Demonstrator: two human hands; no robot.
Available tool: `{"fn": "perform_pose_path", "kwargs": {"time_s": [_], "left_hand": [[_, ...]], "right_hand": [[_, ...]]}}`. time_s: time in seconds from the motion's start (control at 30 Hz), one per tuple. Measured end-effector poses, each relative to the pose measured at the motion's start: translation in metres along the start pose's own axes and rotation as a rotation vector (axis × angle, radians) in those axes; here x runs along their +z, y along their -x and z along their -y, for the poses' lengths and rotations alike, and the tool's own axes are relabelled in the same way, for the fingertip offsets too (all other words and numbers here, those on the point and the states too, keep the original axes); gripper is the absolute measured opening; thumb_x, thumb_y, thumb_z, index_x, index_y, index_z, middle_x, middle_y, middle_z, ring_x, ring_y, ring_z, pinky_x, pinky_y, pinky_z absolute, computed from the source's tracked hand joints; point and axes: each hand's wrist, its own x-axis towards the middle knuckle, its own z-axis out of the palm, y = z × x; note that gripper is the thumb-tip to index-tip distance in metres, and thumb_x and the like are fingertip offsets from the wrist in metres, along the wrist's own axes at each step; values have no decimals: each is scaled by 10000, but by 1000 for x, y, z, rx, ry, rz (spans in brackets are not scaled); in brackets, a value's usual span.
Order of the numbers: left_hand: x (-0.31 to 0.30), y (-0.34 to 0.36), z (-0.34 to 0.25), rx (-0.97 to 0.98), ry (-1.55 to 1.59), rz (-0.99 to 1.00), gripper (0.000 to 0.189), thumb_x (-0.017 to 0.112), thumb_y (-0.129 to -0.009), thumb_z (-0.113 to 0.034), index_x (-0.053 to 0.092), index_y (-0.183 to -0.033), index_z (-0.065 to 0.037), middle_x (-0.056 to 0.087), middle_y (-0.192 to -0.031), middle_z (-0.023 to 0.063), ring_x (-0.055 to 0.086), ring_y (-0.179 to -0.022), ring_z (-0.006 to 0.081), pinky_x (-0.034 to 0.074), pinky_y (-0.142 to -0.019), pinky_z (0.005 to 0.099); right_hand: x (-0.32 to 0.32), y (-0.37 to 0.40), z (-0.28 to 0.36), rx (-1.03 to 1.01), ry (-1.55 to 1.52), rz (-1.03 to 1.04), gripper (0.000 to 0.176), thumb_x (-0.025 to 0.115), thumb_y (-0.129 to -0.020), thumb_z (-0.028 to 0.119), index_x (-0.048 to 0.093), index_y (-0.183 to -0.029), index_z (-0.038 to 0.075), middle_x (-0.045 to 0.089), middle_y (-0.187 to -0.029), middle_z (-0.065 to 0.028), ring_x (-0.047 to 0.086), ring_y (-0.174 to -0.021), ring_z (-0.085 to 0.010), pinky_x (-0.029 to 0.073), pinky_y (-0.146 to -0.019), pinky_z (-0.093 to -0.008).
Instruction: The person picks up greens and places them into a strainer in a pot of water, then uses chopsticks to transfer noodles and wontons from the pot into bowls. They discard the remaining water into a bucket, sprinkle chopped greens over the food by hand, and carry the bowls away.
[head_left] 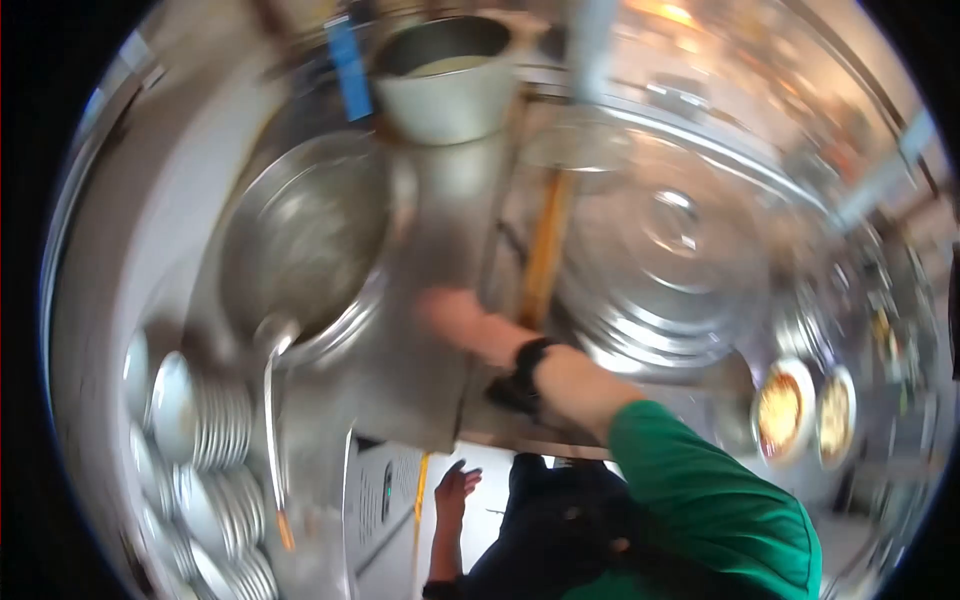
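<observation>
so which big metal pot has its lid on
The right-hand one, under the ridged round steel lid; the left round steel basin and the far grey metal pail stand open.

Big lid (670, 250) at 3 o'clock – bright polished metal, ridged in rings, v. glossy. Basin (300, 240) at 10 o'clock: duller steel, smooth inside. Pot (450, 85) at 12 is grey metal w/ a satin finish. Counter (440, 330) at centre: sheet steel, matt, soft glare. Long handle (545, 250) just above centre looks like wood, orange-brown, unpolished. Stacked dishes (195, 420) at 8 o'clock are glossy – ceramic or metal, too blurred to tell. Sleeve (710, 490) at 5 o'clock: green cloth, matt. Wristband (530, 362) black, matt, material unclear.
</observation>
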Motion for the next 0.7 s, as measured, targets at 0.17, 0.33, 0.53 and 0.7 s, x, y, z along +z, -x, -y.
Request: {"fn": "perform_pose_path", "kwargs": {"time_s": [0.17,0.33,0.53,0.7], "left_hand": [[3,-8,12,-102,-67,198,477,473,-856,-314,402,-1194,15,611,-957,163,612,-815,183,463,-692,248],[45,-12,-21,-149,-275,506,473,453,-867,-315,396,-1190,27,608,-953,184,613,-819,195,476,-677,254],[119,-15,-57,876,-961,1235,454,433,-868,-298,434,-1158,51,626,-959,96,595,-875,185,465,-754,261],[191,4,-43,121,-1015,1224,434,416,-879,-297,451,-1169,24,627,-946,102,580,-892,180,433,-782,251]], "right_hand": [[45,45,-10,-57,-493,-408,67,533,-742,144,527,-781,91,537,-774,-100,564,-723,-295,477,-601,-403],[-43,202,-42,149,-837,-441,150,529,-810,130,538,-951,81,592,-902,-83,595,-802,-225,475,-693,-330],[-107,437,-45,1032,-1108,-790,223,479,-883,227,543,-1000,47,583,-787,-5,555,-704,-76,474,-652,-228],[-70,567,2,1379,-661,-1018,190,509,-858,234,569,-848,54,576,-706,-25,548,-617,-108,463,-561,-266]]}}
